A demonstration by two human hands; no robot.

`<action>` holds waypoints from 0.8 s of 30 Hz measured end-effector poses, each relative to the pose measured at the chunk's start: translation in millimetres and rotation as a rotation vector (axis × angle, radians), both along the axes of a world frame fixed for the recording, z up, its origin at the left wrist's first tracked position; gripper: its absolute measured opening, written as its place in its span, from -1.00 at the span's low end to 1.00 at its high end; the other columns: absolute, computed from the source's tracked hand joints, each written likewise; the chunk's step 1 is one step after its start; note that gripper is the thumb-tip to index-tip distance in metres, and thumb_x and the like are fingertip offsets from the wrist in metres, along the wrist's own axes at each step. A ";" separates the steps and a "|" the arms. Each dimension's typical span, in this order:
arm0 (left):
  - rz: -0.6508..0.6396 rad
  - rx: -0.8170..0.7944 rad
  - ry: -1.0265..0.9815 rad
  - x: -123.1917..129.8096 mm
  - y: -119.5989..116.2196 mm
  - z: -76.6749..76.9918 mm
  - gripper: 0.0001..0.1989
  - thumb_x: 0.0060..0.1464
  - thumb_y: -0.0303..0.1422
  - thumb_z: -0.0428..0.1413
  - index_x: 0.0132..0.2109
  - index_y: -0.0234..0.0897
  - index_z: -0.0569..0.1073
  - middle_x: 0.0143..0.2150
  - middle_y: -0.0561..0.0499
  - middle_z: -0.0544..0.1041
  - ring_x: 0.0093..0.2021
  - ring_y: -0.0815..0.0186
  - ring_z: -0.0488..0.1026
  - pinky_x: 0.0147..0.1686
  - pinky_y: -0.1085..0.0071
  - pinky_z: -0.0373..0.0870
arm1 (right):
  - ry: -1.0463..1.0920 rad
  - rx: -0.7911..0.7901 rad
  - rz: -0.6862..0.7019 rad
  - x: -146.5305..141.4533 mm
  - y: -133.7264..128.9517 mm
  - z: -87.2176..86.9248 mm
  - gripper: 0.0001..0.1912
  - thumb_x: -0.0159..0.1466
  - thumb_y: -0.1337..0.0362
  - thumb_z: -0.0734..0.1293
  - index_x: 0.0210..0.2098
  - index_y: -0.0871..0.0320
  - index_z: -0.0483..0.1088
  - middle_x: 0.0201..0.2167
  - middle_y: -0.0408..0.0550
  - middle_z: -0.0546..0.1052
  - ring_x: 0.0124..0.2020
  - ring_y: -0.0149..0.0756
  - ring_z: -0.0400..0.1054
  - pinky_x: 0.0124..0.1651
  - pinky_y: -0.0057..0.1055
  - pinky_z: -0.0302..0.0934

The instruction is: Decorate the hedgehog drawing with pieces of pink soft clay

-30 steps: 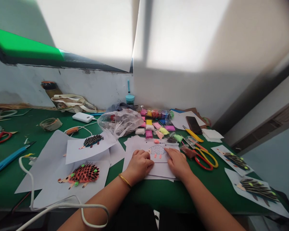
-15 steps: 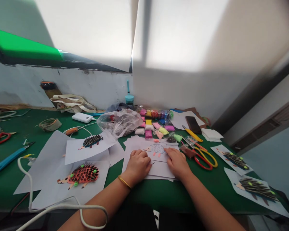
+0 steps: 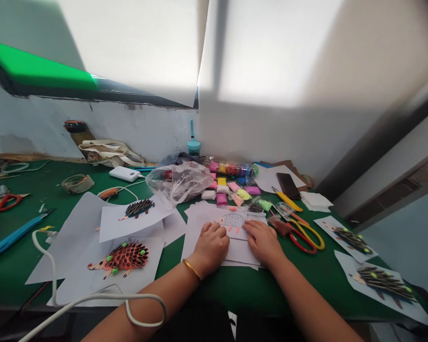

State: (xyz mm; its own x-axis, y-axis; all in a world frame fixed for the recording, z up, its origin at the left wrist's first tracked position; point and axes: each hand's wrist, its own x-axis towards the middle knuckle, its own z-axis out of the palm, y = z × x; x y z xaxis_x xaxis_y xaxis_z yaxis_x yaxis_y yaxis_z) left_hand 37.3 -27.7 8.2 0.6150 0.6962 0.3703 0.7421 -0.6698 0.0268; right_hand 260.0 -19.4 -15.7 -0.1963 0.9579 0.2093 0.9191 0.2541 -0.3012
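Observation:
A white sheet with a hedgehog drawing lies on stacked paper in front of me; pink clay pieces form its feet. My left hand rests on the lower left of the sheet with its fingers curled together; whatever they may hold is hidden. At the drawing's right edge, my right hand lies on the paper, fingers extended and nothing visible in them. A small pink clay lump sits just above the drawing.
Clay packets and a clear plastic bag lie behind the paper. Red-and-yellow scissors, a yellow cutter and a phone are on the right. Finished hedgehog pictures and a white cable lie left.
My left hand has turned slightly and moved right on the sheet, and the thin dark piece by its fingers no longer shows. The whole view has shifted slightly.

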 end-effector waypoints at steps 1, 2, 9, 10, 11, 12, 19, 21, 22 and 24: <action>0.022 -0.002 -0.027 -1.9 0.8 0.9 -0.83 0.21 -0.42 0.05 -0.34 -0.21 0.48 -0.26 -0.05 0.46 -0.11 0.17 0.30 -0.02 0.15 0.15 | 0.001 0.005 0.006 0.1 -0.1 -0.1 -0.53 0.23 0.39 0.17 0.08 0.01 0.44 0.18 -0.07 0.44 0.23 -0.17 0.21 0.20 -0.11 -0.02; 0.046 -0.004 -0.054 -3.9 2.2 1.8 -0.84 0.22 -0.41 0.04 -0.32 -0.20 0.48 -0.24 -0.04 0.46 -0.09 0.17 0.30 -0.01 0.16 0.15 | 0.003 0.010 0.009 0.2 -0.3 0.0 -0.54 0.22 0.39 0.18 0.05 0.00 0.45 0.18 -0.08 0.44 0.22 -0.17 0.22 0.20 -0.11 -0.01; 0.181 -0.025 -0.061 -8.2 17.2 -0.7 -0.84 0.20 -0.43 0.06 -0.32 -0.22 0.51 -0.26 -0.04 0.48 -0.13 0.18 0.32 -0.09 0.17 0.15 | 0.027 0.029 0.016 0.3 -1.5 0.9 -0.56 0.20 0.42 0.19 -0.01 -0.01 0.49 0.13 -0.09 0.48 0.19 -0.17 0.26 0.17 -0.11 0.02; 0.180 -0.031 -0.043 -7.6 17.5 -1.7 -0.84 0.20 -0.43 0.06 -0.33 -0.22 0.51 -0.26 -0.04 0.48 -0.13 0.18 0.32 -0.11 0.17 0.15 | 0.029 0.032 0.015 0.4 -1.5 0.7 -0.56 0.19 0.42 0.19 -0.02 -0.01 0.49 0.13 -0.09 0.48 0.19 -0.17 0.27 0.17 -0.10 0.02; 0.176 -0.038 -0.025 -7.1 16.7 -2.4 -0.83 0.20 -0.44 0.06 -0.33 -0.22 0.51 -0.26 -0.05 0.48 -0.13 0.18 0.32 -0.11 0.17 0.15 | 0.030 0.036 0.015 0.7 -1.3 0.4 -0.56 0.19 0.42 0.19 -0.02 -0.01 0.49 0.13 -0.10 0.49 0.19 -0.16 0.27 0.17 -0.10 0.02; 0.171 -0.046 -0.008 -6.8 15.0 -2.5 -0.83 0.20 -0.44 0.05 -0.34 -0.23 0.50 -0.26 -0.05 0.48 -0.14 0.17 0.33 -0.12 0.16 0.15 | 0.030 0.041 0.014 1.1 -1.2 -0.1 -0.56 0.19 0.43 0.19 -0.02 -0.01 0.49 0.12 -0.10 0.49 0.19 -0.16 0.27 0.17 -0.10 0.02; 0.162 -0.111 0.006 -14.5 -7.6 5.1 -0.77 0.17 -0.35 0.11 -0.02 -0.24 0.46 -0.13 -0.08 0.50 -0.04 0.10 0.35 -0.04 0.13 0.20 | -0.012 0.138 0.022 -5.2 -7.4 4.8 -0.57 0.18 0.44 0.20 -0.03 0.02 0.49 0.14 -0.05 0.48 0.20 -0.12 0.25 0.19 -0.09 0.00; 0.157 -0.142 0.003 -17.4 -11.6 5.7 -0.71 0.16 -0.35 0.12 0.04 -0.24 0.43 -0.10 -0.07 0.51 -0.03 0.11 0.36 -0.01 0.13 0.22 | -0.029 0.174 0.074 -15.6 -12.4 10.2 -0.57 0.19 0.43 0.21 -0.02 0.01 0.49 0.16 -0.06 0.45 0.23 -0.11 0.21 0.22 -0.09 -0.03; 0.153 -0.153 0.005 -18.4 -12.8 5.5 -0.70 0.16 -0.36 0.12 0.04 -0.24 0.42 -0.10 -0.07 0.51 -0.03 0.11 0.36 0.00 0.13 0.23 | -0.038 0.187 0.116 -22.4 -14.9 12.9 -0.58 0.19 0.42 0.22 -0.01 0.00 0.48 0.18 -0.07 0.44 0.25 -0.11 0.19 0.24 -0.08 -0.06; 0.155 -0.159 0.009 -19.5 -14.3 4.1 -0.73 0.15 -0.37 0.12 0.02 -0.24 0.43 -0.09 -0.07 0.50 -0.02 0.10 0.37 0.01 0.13 0.24 | -0.048 0.194 0.178 -37.1 -18.7 17.4 -0.59 0.21 0.39 0.23 0.01 0.00 0.47 0.20 -0.07 0.43 0.25 -0.10 0.18 0.29 -0.06 -0.12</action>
State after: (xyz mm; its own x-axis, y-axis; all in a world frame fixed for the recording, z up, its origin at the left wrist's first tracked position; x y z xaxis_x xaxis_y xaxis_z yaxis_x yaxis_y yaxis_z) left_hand 17.8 -42.0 12.3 0.4987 0.8319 0.2433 0.8365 -0.5355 0.1163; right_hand 222.9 -38.1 1.7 -0.3722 0.8502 0.3724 0.8669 0.4618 -0.1879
